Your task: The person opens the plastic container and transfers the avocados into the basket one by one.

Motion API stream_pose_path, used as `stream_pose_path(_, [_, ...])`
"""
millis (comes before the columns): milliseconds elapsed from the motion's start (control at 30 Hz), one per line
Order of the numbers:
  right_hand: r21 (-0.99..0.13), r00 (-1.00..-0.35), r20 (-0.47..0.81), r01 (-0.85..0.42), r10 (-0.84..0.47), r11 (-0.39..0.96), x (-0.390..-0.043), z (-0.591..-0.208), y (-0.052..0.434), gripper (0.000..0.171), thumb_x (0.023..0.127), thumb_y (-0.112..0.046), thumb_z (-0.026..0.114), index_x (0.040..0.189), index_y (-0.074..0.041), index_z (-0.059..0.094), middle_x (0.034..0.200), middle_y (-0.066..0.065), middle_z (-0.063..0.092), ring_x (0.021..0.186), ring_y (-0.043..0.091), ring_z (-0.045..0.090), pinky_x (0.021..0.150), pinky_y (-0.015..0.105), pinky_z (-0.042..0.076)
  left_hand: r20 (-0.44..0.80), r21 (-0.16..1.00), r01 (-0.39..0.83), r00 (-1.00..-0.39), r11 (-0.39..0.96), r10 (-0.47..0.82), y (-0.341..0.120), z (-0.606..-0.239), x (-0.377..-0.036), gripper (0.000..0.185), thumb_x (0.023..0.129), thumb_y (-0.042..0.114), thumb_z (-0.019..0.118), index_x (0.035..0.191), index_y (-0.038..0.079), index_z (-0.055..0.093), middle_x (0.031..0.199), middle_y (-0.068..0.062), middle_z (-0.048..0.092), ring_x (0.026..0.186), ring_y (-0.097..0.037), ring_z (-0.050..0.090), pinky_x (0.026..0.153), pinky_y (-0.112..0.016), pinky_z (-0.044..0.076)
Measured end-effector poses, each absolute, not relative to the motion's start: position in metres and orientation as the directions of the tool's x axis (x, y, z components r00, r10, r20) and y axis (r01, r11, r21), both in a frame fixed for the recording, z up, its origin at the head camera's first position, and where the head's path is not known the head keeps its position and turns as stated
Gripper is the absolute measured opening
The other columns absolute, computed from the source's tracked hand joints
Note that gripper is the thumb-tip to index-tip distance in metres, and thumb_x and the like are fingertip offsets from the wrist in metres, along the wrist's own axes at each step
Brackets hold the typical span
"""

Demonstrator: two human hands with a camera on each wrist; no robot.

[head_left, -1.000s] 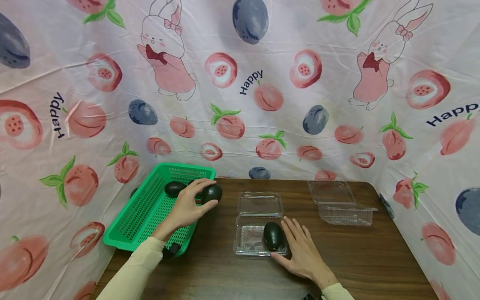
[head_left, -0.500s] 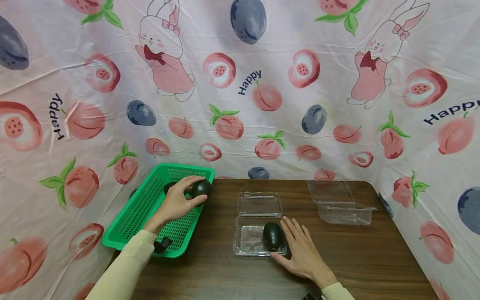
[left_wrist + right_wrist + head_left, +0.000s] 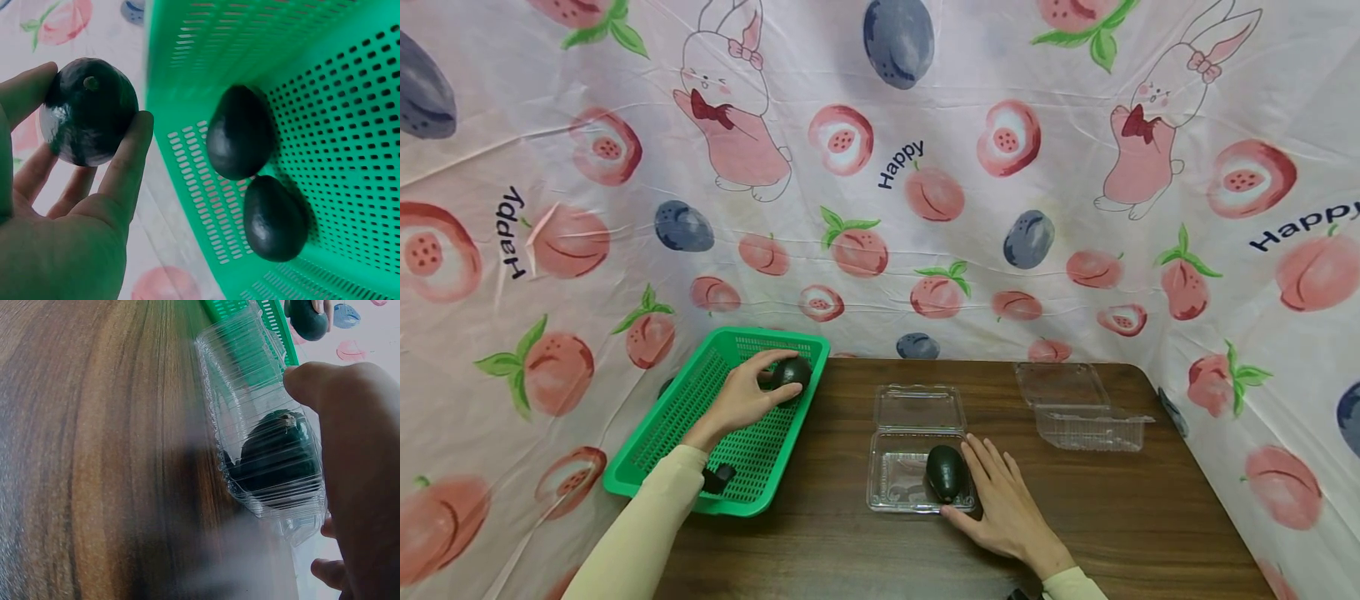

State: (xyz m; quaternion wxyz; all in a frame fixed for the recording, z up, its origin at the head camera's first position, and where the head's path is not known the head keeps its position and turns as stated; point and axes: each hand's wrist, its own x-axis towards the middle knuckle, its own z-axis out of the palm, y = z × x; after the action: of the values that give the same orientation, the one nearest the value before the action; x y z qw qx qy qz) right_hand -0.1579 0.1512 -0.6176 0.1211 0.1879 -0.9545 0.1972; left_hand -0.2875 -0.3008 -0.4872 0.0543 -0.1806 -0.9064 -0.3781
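Observation:
Above the far right part of the green basket [image 3: 658,446], my left hand [image 3: 741,400] grips a dark green avocado [image 3: 792,377] between thumb and fingers. In the left wrist view, two more avocados [image 3: 240,132] lie in the basket; the hand hides them in the head view. My right hand [image 3: 1003,504] lies with its fingers extended along the right side of an opened clear plastic clamshell box [image 3: 895,479], its thumb at the front corner. Inside that box, on the right, sits another avocado [image 3: 946,472].
A second opened clear clamshell box [image 3: 1090,427] stands farther back on the right of the wooden table [image 3: 850,550]. Behind and beside the table hangs a fruit-and-rabbit printed cloth [image 3: 955,75].
My left hand has moved left with its avocado, from beside the basket's right rim to over the basket. The right hand and the near box have stayed in place.

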Motion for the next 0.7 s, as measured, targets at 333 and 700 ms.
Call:
stream_pose_path(333, [-0.336, -0.897, 0.311, -0.413, -0.315, 0.846, -0.158, -0.617, 0.152, 0.105, 0.097, -0.066, 0.079, 0.174, -0.004, 0.042, 0.182, 0.018, 0.042, 0.167, 0.050, 0.041, 0.130, 0.077, 0.036, 0.155, 0.678, 0.291, -0.954, 0.675, 0.256, -0.314, -0.498, -0.297, 0.066, 0.107, 0.038, 0.081, 0.165, 0.019, 0.058, 0.170, -0.024, 0.054, 0.137, -0.056, 0.068, 0.104, -0.066, 0.063])
stream_pose_path(700, [-0.338, -0.901, 0.297, -0.409, -0.316, 0.848, -0.159, -0.617, 0.153, 0.105, 0.098, -0.067, 0.078, 0.174, -0.004, 0.042, 0.182, 0.017, 0.041, 0.168, 0.050, 0.040, 0.131, 0.077, 0.036, 0.055, 0.688, 0.217, -0.967, 0.692, 0.248, -0.322, -0.508, -0.305, 0.068, 0.107, 0.041, 0.080, 0.167, 0.018, 0.056, 0.176, -0.025, 0.046, 0.154, -0.056, 0.054, 0.115, -0.073, 0.054])
